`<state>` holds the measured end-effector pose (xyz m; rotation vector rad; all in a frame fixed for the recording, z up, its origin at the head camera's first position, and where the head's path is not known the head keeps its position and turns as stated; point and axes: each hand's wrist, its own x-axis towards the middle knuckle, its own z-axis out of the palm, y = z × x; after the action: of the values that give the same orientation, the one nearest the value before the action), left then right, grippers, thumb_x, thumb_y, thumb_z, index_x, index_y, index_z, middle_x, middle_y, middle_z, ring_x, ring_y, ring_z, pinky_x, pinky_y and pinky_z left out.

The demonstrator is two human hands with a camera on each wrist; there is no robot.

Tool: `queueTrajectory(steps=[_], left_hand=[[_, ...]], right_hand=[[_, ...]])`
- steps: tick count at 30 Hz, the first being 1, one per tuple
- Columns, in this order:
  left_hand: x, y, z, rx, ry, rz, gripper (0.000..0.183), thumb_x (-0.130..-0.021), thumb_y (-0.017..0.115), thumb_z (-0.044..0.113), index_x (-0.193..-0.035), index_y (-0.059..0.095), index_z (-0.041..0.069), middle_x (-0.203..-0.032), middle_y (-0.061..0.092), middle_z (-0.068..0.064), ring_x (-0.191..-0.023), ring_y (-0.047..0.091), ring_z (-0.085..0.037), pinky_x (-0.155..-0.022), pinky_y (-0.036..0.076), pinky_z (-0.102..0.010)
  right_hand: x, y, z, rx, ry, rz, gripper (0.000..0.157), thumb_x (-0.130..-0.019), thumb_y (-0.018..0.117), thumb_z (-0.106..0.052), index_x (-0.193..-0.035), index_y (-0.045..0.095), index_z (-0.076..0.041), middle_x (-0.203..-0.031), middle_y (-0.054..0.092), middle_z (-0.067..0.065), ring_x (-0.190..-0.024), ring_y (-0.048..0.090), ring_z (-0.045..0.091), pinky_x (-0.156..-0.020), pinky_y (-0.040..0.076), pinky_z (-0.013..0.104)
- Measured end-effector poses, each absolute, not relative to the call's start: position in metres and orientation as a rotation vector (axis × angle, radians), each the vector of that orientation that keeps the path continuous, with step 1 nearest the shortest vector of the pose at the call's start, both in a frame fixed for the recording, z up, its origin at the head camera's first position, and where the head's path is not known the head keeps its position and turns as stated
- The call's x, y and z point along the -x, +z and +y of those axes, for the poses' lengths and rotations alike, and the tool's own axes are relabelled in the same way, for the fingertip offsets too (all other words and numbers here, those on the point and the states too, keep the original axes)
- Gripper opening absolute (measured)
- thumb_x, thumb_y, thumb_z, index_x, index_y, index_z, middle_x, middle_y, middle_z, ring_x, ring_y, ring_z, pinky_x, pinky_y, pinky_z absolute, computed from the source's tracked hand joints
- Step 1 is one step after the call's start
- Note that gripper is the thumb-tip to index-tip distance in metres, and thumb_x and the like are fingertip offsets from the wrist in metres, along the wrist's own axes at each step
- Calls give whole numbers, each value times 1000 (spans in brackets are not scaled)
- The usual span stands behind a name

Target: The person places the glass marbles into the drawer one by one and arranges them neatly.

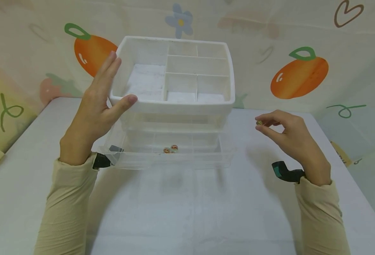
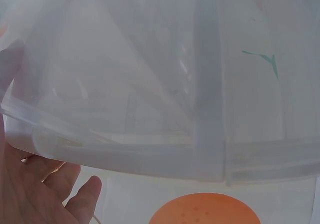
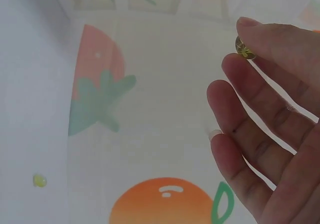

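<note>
In the head view my right hand pinches a small glass marble between thumb and fingertips, to the right of a white organizer box. Up close in the right wrist view, the marble shows a yellow-green pattern. My left hand rests against the box's left side with fingers extended, thumb over its front rim. Below the top tray, a clear drawer stands pulled out. Several marbles with orange-brown swirls lie in its middle section. The left wrist view shows the translucent drawer wall from close by.
The box's top tray has one large compartment on the left and several smaller ones on the right. A small yellow-green piece lies on the white tabletop in the right wrist view. A printed cloth hangs behind the table.
</note>
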<state>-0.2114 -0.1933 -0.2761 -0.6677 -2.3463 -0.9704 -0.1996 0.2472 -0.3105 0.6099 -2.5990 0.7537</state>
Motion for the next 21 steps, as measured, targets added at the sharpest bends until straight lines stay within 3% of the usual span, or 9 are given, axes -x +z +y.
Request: queueTrajectory(steps=[8,14,21], left_hand=[[211,-276,-193,661,-973,-2349,77,-96,63,42,-158,26,15,-167,17,5,-154,16,-11,-126,15,-36],[211,-276,-193,672,-966,-2342,78,-96,62,44,-158,26,14,-167,17,3,-154,16,-12,-126,15,-37],[211,-276,-193,667,-963,-2349,79,-96,62,46,-158,26,14,-167,17,2,-154,16,-13,-126,15,-39]], right_hand=[[196,-307,243,-679,748,-2516,24,-85,77,-6,-108,74,-10,-95,75,4,-88,52,-13,-71,40,14],[192,-303,238,-718,757,-2478,26,-83,78,-4,-108,75,-11,-95,75,2,-88,53,-14,-63,40,11],[187,-299,232,-751,771,-2426,29,-80,79,0,-107,75,-9,-94,75,2,-88,56,-11,-70,40,8]])
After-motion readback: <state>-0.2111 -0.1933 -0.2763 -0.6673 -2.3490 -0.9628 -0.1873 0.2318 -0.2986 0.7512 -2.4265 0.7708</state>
